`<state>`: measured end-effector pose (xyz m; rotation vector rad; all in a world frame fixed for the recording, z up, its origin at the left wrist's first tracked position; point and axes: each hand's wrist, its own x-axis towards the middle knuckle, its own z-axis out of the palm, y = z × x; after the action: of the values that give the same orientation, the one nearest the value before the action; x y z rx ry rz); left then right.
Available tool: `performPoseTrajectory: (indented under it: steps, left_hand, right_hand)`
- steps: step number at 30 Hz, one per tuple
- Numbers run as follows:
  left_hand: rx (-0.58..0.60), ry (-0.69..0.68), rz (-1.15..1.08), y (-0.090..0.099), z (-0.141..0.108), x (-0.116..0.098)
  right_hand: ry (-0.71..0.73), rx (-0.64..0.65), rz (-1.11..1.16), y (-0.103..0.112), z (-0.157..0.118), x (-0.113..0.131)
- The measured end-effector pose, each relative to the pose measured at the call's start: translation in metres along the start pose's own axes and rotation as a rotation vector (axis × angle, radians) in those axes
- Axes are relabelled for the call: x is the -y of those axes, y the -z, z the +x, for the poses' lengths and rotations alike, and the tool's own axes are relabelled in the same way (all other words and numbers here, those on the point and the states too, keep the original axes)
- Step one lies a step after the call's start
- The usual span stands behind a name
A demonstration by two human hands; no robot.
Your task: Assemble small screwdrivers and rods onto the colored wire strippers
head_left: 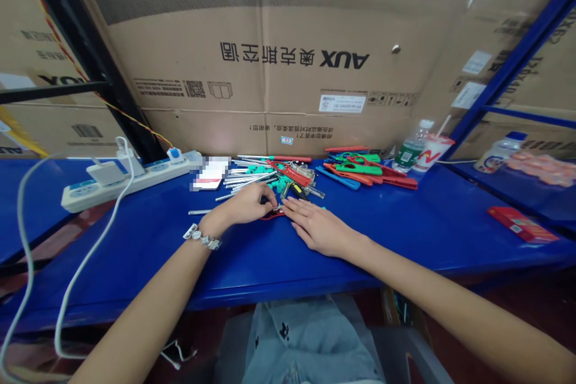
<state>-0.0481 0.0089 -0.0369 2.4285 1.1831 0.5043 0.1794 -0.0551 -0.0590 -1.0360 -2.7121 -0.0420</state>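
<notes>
My left hand (249,201), with a bracelet (202,236) at its wrist, is closed in a pinch over the blue table (279,258). A small shiny bit shows at its fingertips, too small to name. Fingers stretched out together, my right hand (317,227) lies nearly flat with its tips beside the left fingertips. A thin red piece (270,216) shows under both hands, mostly hidden. Just beyond them is a black and yellow handle (298,191). Behind it spreads a pile of metal rods (245,179), with green pieces (282,184) and a flat red piece (294,174) among them.
Red, green, orange and blue plastic pieces (360,168) are heaped at back right, near a bottle (407,153) and a cup (432,153). A power strip (130,183) with cables stands left. A red box (522,225) lies right. Cardboard (279,30) walls the back.
</notes>
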Motion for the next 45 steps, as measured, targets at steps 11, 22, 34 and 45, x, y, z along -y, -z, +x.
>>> performPoseTrajectory:
  steps: [11,22,34,45]
  left_hand:
    - [0.002,-0.115,-0.095,0.012,-0.016,-0.006]
    - [-0.088,-0.219,0.256,0.001,-0.043,0.003]
    - [-0.125,-0.286,0.455,-0.006,-0.045,0.005]
    - [-0.113,-0.297,0.418,-0.007,-0.056,0.004]
  right_hand:
    - [-0.006,-0.061,0.081,-0.002,-0.003,0.000]
    - [0.038,-0.027,0.036,0.001,0.000,-0.004]
    - [0.004,-0.015,-0.015,0.011,0.007,0.002]
    - [0.063,0.029,-0.036,0.007,0.000,-0.005]
